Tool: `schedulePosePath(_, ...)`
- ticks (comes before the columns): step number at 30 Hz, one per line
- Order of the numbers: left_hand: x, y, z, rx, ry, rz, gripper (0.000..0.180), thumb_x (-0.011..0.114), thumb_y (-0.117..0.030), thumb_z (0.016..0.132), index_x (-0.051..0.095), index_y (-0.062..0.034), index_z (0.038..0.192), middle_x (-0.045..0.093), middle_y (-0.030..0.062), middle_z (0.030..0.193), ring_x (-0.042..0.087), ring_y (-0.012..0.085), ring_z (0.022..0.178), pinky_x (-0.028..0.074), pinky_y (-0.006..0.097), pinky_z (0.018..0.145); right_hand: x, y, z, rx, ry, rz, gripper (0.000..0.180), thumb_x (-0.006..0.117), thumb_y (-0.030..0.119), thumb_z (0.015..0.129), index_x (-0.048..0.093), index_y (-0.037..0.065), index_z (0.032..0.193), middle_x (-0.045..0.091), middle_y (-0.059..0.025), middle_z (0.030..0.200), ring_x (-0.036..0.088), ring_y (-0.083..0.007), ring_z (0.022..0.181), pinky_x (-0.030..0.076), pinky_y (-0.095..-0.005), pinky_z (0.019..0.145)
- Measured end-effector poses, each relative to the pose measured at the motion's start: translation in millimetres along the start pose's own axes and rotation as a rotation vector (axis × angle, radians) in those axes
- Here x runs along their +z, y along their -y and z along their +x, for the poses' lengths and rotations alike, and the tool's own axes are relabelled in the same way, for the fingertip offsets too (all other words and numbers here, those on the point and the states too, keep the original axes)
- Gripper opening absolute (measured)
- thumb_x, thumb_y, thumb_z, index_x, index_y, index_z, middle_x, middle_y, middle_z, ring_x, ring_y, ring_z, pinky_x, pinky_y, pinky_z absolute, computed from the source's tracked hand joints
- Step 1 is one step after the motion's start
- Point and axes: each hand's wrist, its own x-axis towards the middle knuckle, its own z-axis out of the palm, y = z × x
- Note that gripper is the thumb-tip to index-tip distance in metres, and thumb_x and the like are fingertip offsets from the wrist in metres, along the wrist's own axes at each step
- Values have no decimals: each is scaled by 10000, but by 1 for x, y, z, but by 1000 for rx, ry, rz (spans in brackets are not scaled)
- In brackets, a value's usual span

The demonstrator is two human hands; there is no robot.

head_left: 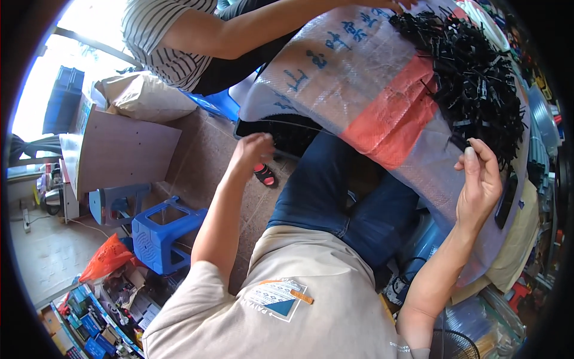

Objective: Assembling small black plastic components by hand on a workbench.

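A heap of small black pieces with thin strands (478,78) lies on a white woven plastic sack (323,78) with a red band, spread over my lap. My right hand (481,182) is at the heap's near edge, thumb and forefinger pinched on a small black piece (459,143). Its exact kind is too small to tell. My left hand (254,151), smeared by motion, hovers by the rim of a black bin (290,136) beside my knee. Whether it holds anything does not show. The sack's edge covers part of the bin.
Across the sack a co-worker in a striped shirt (173,42) reaches toward the heap. Blue plastic stools (158,230), a wooden cabinet (122,152) and a stuffed sack (146,99) stand to the left. Boxed goods (95,326) sit lower left; a wire fan guard (457,344) is lower right.
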Motion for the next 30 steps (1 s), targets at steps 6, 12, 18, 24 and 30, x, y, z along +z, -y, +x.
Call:
schedulePosePath(6,93,-70,-119,277,480,-42,305,683,-202,907,633,-17,1144,683,59,962,613,97,809,518,256,743,8,19,-22,53,231,368,141,573,64,930,640,-22,1019,610,-148,1105,564,-144,742,453,-236,629)
schedulePosePath(12,181,-105,-131,991,560,204,496,789,-175,792,565,32,1183,630,132,957,635,190,817,517,308,737,10,26,-46,67,203,320,118,605,42,900,662,-22,982,615,-132,1093,578,-126,773,459,-209,659)
schedulePosePath(18,209,-105,-135,1019,556,71,282,663,17,850,540,26,1103,642,161,899,697,257,789,540,328,656,5,19,-56,70,182,482,175,552,24,937,659,-28,1065,597,-127,1182,601,-136,896,496,-231,729)
schedulePosePath(24,211,-116,-141,943,593,189,205,605,50,886,548,26,1082,648,129,877,701,190,817,548,280,687,0,13,-56,80,203,445,223,549,-59,883,637,-27,1086,573,-102,1150,599,-132,904,500,-237,759)
schedulePosePath(30,225,-111,-139,1164,398,251,185,673,50,743,615,7,913,631,144,793,608,323,669,493,367,627,0,6,-56,102,206,485,173,534,-68,877,612,-25,1026,567,-86,1111,548,-99,929,450,-216,801)
